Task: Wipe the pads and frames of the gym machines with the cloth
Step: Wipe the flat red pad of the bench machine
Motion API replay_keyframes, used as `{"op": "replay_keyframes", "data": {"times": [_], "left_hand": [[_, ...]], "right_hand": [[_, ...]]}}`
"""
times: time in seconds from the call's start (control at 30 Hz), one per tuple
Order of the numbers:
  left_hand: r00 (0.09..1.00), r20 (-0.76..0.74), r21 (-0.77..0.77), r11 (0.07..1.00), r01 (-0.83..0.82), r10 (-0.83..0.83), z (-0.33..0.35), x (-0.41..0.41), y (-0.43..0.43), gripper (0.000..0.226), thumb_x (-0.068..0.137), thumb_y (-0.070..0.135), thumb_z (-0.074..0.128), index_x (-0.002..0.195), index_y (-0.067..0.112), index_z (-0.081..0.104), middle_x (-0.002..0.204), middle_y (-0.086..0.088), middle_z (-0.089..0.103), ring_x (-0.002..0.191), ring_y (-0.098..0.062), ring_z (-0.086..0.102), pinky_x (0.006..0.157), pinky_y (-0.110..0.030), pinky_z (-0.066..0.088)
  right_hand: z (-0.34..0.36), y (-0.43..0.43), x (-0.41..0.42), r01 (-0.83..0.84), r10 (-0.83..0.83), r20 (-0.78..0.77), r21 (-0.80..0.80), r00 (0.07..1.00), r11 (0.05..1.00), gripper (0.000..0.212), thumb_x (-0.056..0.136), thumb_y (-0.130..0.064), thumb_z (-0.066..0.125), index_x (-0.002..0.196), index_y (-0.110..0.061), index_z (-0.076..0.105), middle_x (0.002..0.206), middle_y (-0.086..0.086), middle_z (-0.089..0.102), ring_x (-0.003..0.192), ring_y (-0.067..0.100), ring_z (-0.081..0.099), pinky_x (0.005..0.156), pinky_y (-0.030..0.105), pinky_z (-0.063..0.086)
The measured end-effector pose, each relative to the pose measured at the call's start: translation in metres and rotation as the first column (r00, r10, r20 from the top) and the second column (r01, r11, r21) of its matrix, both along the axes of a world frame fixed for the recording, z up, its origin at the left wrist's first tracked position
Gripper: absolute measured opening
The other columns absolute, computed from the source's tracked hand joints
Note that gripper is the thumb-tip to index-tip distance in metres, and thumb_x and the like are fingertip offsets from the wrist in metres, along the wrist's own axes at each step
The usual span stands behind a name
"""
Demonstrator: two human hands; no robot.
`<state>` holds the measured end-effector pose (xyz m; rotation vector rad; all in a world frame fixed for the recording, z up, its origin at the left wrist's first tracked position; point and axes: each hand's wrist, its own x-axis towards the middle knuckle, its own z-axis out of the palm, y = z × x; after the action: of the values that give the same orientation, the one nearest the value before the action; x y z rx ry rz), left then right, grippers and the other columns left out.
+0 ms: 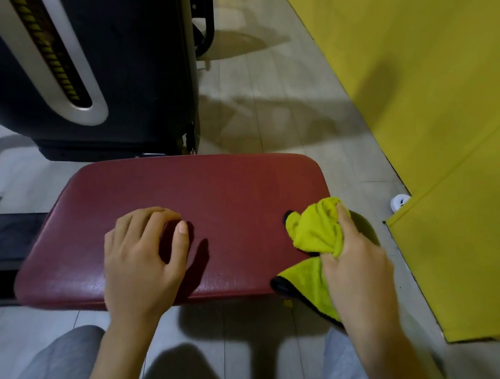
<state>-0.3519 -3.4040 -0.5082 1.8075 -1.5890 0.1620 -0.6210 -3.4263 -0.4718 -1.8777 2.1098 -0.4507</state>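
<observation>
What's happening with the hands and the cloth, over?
Left hand resting on red pad, holding nothing. Right hand grips yellow cloth at pad's right edge. Only the left hand sits in the wiping path.

The right grip (356, 258) held a bunched yellow-green cloth (316, 231) at the right edge of the red pad (227, 192); the left grip (138, 261) rested on it, fingers bent.

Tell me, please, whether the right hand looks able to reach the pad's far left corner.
Probably yes. The right hand grips the cloth at the right edge of the pad, and the far half lies bare. The left hand rests on the near middle, blocking only a nearer sweep.
</observation>
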Motion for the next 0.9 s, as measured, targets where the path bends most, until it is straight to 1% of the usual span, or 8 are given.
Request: {"op": "replay_keyframes", "data": {"times": [0.17, 0.27, 0.37, 0.57, 0.67, 0.7, 0.83, 0.9], "left_hand": [[1.0, 0.014, 0.003, 1.0, -0.005, 0.005, -0.001, -0.001, 0.0, 0.034, 0.099, 0.038, 0.045, 0.107, 0.013, 0.068, 0.109, -0.003, 0.066, 0.105, -0.024, 0.056, 0.089, -0.039, 0.039], [1.0, 0.017, 0.002, 1.0, -0.007, 0.007, -0.002, -0.001, 0.0, 0.032, 0.099, 0.036, 0.045, 0.107, 0.014, 0.067, 0.108, -0.003, 0.066, 0.104, -0.023, 0.056, 0.089, -0.039, 0.04], [1.0, 0.018, -0.008, 1.0, 0.0, 0.0, -0.003, -0.001, 0.0, 0.031, 0.1, 0.035, 0.045, 0.106, 0.014, 0.067, 0.108, -0.002, 0.065, 0.104, -0.022, 0.055, 0.088, -0.037, 0.039], [0.997, -0.079, -0.05, 0.999, -0.01, 0.006, 0.004, 0.012, 0.005, 0.027, 0.1, 0.032, 0.047, 0.109, 0.015, 0.066, 0.111, -0.001, 0.064, 0.107, -0.019, 0.053, 0.088, -0.032, 0.035], [0.993, 0.108, -0.029, 0.998, -0.054, 0.057, 0.005, 0.042, 0.011, 0.031, 0.098, 0.033, 0.049, 0.111, 0.012, 0.067, 0.11, -0.006, 0.067, 0.101, -0.025, 0.055, 0.083, -0.035, 0.034], [0.989, 0.116, -0.022, 0.996, -0.087, 0.089, 0.003, 0.056, 0.013, 0.034, 0.097, 0.035, 0.048, 0.112, 0.012, 0.067, 0.111, -0.007, 0.067, 0.102, -0.027, 0.055, 0.084, -0.038, 0.035], [0.97, -0.08, 0.049, 0.973, -0.226, 0.23, -0.008, 0.084, 0.014, 0.04, 0.098, 0.046, 0.043, 0.118, 0.017, 0.063, 0.119, -0.005, 0.062, 0.115, -0.027, 0.05, 0.095, -0.045, 0.036], [0.972, -0.052, 0.07, 0.972, -0.225, 0.229, -0.012, 0.083, 0.01, 0.041, 0.096, 0.048, 0.044, 0.121, 0.02, 0.06, 0.124, -0.002, 0.057, 0.119, -0.025, 0.048, 0.096, -0.045, 0.036]], "right_hand": [[-0.007, -0.055, 0.016, 0.022, -0.035, -0.114, -0.118, 0.993, 0.993, 0.068, 0.098, -0.023, 0.06, 0.158, -0.017, 0.029, 0.115, 0.015, 0.065, 0.101, 0.037, 0.065, 0.08, 0.045, 0.052], [-0.01, -0.109, 0.024, 0.045, -0.055, -0.054, -0.17, 0.997, 0.984, 0.055, 0.097, -0.017, 0.055, 0.15, -0.014, 0.041, 0.114, 0.019, 0.066, 0.101, 0.042, 0.064, 0.08, 0.045, 0.05], [-0.005, -0.157, 0.031, 0.046, -0.036, 0.067, -0.145, 0.997, 0.988, 0.048, 0.093, -0.016, 0.056, 0.141, -0.021, 0.055, 0.116, 0.02, 0.067, 0.106, 0.045, 0.062, 0.086, 0.044, 0.051], [0.007, -0.187, 0.031, -0.085, 0.091, 0.126, -0.055, 0.988, 0.995, 0.042, 0.085, -0.026, 0.059, 0.126, -0.031, 0.068, 0.118, 0.013, 0.072, 0.114, 0.042, 0.061, 0.093, 0.043, 0.051], [0.008, -0.193, 0.029, -0.138, 0.14, 0.079, -0.022, 0.987, 0.99, 0.045, 0.087, -0.028, 0.055, 0.13, -0.033, 0.067, 0.125, 0.013, 0.07, 0.12, 0.041, 0.059, 0.098, 0.044, 0.05], [0.009, -0.196, 0.03, -0.152, 0.153, 0.051, -0.007, 0.987, 0.988, 0.044, 0.089, -0.03, 0.053, 0.13, -0.032, 0.067, 0.127, 0.013, 0.07, 0.121, 0.041, 0.059, 0.099, 0.044, 0.049], [0.011, -0.208, 0.052, -0.217, 0.219, -0.131, 0.031, 0.967, 0.976, 0.042, 0.092, -0.038, 0.049, 0.13, -0.03, 0.067, 0.129, 0.016, 0.068, 0.119, 0.042, 0.06, 0.095, 0.042, 0.048], [0.009, -0.21, 0.075, -0.265, 0.262, -0.193, 0.014, 0.945, 0.964, 0.042, 0.092, -0.043, 0.047, 0.127, -0.031, 0.068, 0.127, 0.016, 0.068, 0.116, 0.043, 0.061, 0.095, 0.043, 0.048]]}}
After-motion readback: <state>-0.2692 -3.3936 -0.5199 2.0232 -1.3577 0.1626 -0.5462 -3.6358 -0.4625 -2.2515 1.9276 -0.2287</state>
